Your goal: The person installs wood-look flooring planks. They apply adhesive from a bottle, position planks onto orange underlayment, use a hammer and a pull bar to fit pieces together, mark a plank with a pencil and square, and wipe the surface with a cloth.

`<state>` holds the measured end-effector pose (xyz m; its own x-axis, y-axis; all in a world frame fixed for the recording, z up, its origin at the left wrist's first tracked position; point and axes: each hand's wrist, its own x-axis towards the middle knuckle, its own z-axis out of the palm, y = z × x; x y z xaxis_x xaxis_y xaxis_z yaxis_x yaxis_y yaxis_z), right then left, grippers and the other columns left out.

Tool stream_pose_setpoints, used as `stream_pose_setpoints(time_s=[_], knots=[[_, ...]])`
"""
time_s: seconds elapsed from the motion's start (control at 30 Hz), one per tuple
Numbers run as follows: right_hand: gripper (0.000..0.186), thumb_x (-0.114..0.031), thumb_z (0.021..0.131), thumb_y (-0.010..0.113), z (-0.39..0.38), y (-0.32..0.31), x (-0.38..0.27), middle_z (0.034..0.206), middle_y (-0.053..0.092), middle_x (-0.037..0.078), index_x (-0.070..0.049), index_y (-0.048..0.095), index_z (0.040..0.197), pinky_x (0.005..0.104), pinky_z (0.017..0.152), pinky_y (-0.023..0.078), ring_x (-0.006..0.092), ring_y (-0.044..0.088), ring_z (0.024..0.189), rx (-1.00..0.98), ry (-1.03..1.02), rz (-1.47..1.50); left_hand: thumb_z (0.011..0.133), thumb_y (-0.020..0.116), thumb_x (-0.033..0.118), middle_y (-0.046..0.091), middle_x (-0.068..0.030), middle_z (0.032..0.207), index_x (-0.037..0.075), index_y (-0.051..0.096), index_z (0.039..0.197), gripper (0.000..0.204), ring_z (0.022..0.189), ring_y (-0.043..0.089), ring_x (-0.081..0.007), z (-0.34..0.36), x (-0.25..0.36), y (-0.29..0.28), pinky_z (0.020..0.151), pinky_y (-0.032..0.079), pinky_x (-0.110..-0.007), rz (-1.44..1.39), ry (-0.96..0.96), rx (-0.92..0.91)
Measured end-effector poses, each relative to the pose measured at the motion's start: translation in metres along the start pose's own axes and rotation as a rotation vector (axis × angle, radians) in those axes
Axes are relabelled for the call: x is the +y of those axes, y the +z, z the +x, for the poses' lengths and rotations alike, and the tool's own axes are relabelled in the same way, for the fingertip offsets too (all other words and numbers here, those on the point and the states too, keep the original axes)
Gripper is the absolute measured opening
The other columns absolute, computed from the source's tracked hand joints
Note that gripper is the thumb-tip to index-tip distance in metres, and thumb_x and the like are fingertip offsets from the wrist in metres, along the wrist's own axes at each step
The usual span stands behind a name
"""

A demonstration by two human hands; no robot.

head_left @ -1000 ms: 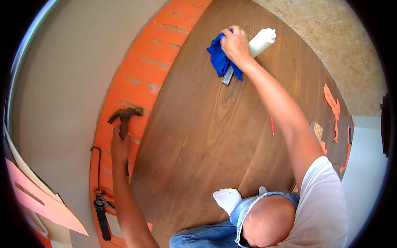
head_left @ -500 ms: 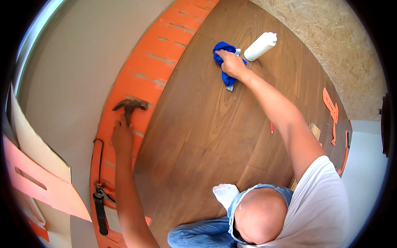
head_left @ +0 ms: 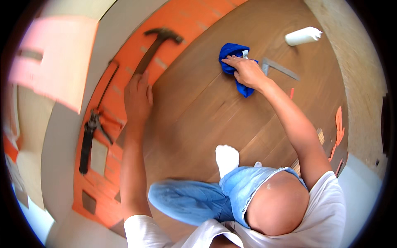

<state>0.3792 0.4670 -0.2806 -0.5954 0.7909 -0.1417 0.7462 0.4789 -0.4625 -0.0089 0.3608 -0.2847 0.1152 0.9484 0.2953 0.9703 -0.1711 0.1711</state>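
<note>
My left hand (head_left: 138,97) is closed round the lower handle of a claw hammer (head_left: 151,53). The hammer's head points away from me, over the orange slotted underlay (head_left: 186,16) along the wall. To the right, my right hand (head_left: 250,73) grips a bunched blue cloth (head_left: 245,90) on the brown wood floor (head_left: 186,103). Its fingers press into the fabric, and the thumb is tucked at the near side. Just right of that hand lies a metal square (head_left: 283,69), its short leg close to the cloth.
A white bottle (head_left: 303,36) stands at the far right, with a red pencil (head_left: 292,93) nearer. On the underlay left of my forearm lies a caulking gun (head_left: 87,140). Orange offcuts (head_left: 339,128) sit by the right edge. A pink-orange sheet (head_left: 58,62) leans at far left.
The left hand has taken the hammer by its handle and drawn it up off the underlay. The right hand has pulled the cloth left, away from the bottle, uncovering the metal square. My view has turned.
</note>
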Motion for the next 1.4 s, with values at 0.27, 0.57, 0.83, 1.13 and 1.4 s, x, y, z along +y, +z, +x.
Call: stream_pose_setpoints(time_s=[0.27, 0.57, 0.83, 1.13, 1.4], knots=[[0.058, 0.009, 0.074, 0.056, -0.021, 0.053, -0.119, 0.138, 0.063, 0.018, -0.003, 0.066, 0.129, 0.0425, 0.106, 0.050, 0.0331, 0.056, 0.133, -0.180, -0.312, -0.030, 0.098, 0.057, 0.005, 0.060, -0.0204, 0.109, -0.004, 0.064, 0.122, 0.026, 0.105, 0.060, -0.0365, -0.351, -0.028, -0.119, 0.090, 0.050, -0.046, 0.011, -1.016, 0.201], [0.050, -0.002, 0.079, 0.064, -0.021, 0.128, -0.244, 0.140, 0.062, 0.014, -0.005, 0.067, 0.129, 0.0413, 0.106, 0.049, 0.0328, 0.055, 0.135, -0.471, -0.782, -0.072, 0.096, 0.058, 0.014, 0.060, -0.0228, 0.106, -0.002, 0.063, 0.107, 0.020, 0.099, 0.057, -0.0410, -0.622, 0.044, -0.118, 0.085, 0.044, -0.053, 0.803, -1.738, 0.054], [0.040, -0.011, 0.086, 0.061, -0.022, 0.181, -0.324, 0.137, 0.063, 0.013, -0.005, 0.068, 0.125, 0.0403, 0.103, 0.051, 0.0335, 0.058, 0.131, -0.493, -1.022, -0.129, 0.104, 0.045, 0.024, 0.059, -0.0209, 0.133, -0.005, 0.061, 0.126, 0.039, 0.124, 0.052, -0.0391, -0.619, 0.059, -0.099, 0.108, 0.036, -0.051, 0.622, -1.759, 0.262], [0.046, -0.005, 0.078, 0.068, -0.026, 0.217, -0.376, 0.135, 0.065, 0.012, -0.006, 0.068, 0.124, 0.0411, 0.101, 0.052, 0.0335, 0.061, 0.124, -0.471, -1.123, 0.128, 0.104, 0.047, 0.027, 0.059, -0.0188, 0.132, -0.004, 0.062, 0.125, 0.041, 0.125, 0.051, -0.0367, -0.624, 0.052, -0.095, 0.107, 0.036, -0.052, 0.604, -1.730, 0.328], [0.060, -0.006, 0.077, 0.065, -0.046, 0.178, -0.369, 0.135, 0.062, 0.017, -0.008, 0.059, 0.136, 0.0443, 0.103, 0.049, 0.0374, 0.059, 0.122, -0.458, -0.659, 0.427, 0.102, 0.050, 0.028, 0.060, -0.0187, 0.130, -0.003, 0.063, 0.124, 0.041, 0.122, 0.052, -0.0371, -0.626, 0.054, -0.096, 0.107, 0.036, -0.052, 0.659, -1.713, 0.309]])
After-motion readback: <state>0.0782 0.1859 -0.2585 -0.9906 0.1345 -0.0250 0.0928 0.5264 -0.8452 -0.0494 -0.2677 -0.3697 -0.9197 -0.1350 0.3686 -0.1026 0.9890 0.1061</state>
